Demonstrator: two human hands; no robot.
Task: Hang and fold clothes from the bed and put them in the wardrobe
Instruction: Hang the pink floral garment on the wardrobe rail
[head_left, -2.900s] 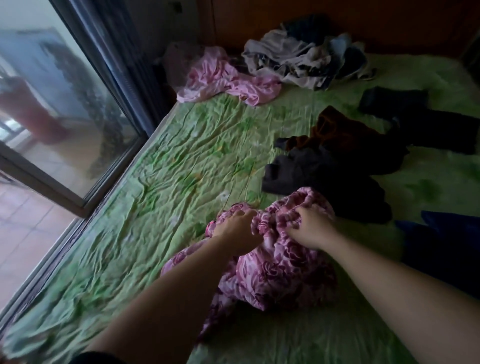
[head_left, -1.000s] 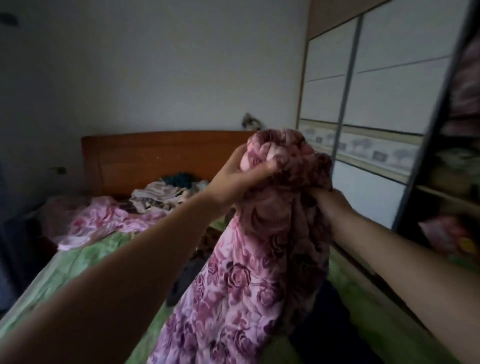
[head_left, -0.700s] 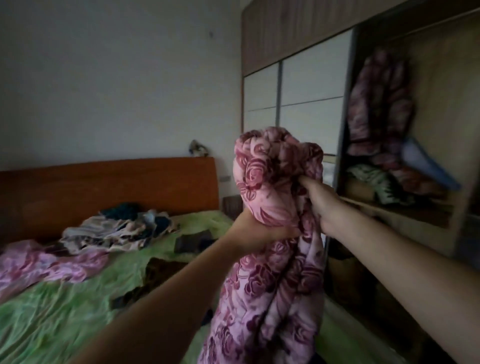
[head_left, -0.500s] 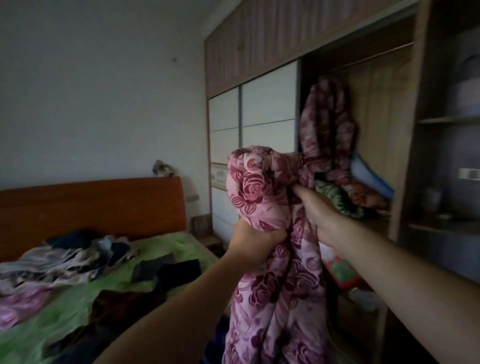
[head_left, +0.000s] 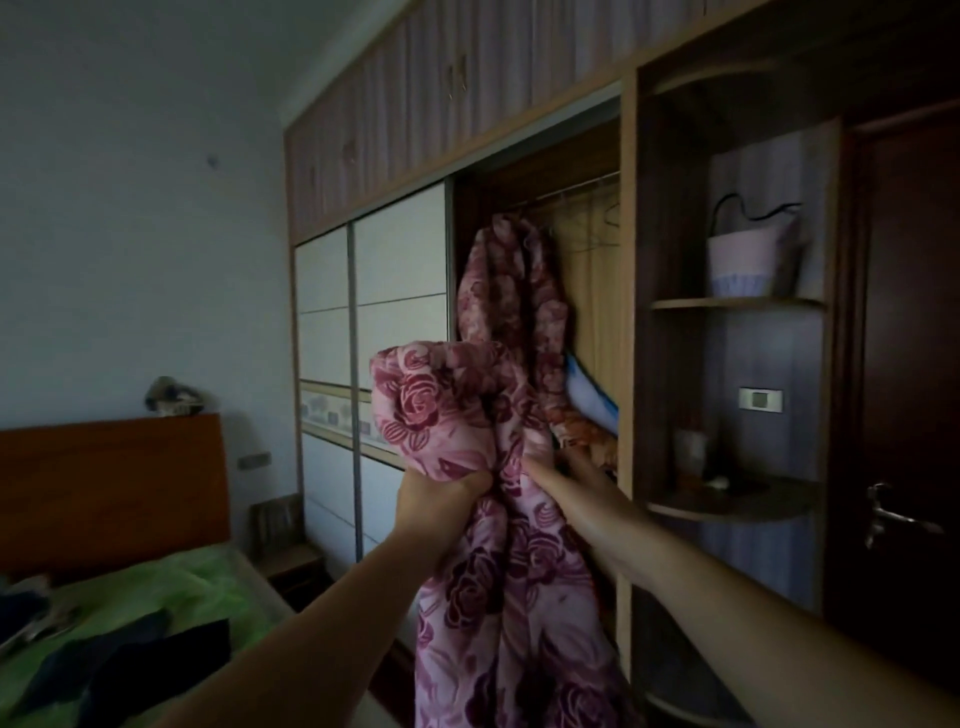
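- A wardrobe is filling the right half of the view, with its white sliding doors pushed to the left and an open hanging section showing beside them.
- Inside that open section, a pink rose-print garment is hanging from the rail, and a few bare wire hangers are hanging to its right.
- A blue item and some orange patterned cloth are lying lower down in the same section, partly hidden.
- Open corner shelves are standing to the right of the hanging section, with a pale bag sitting on the upper one.
- A dark door with a metal handle is standing at the far right.
- At the lower left, a bed with a green sheet and an orange-brown headboard is carrying dark clothes.
- A pink rose-print cloth is being held up in front of the wardrobe opening, bunched at the top and trailing down out of view; it is covering the lower part of the opening.
- The left hand is gripping the bunched cloth from below with its fingers curled into the fabric, arm stretched forward.
- The right hand is pinching the cloth's right edge with thumb and fingers, arm reaching in from the lower right.
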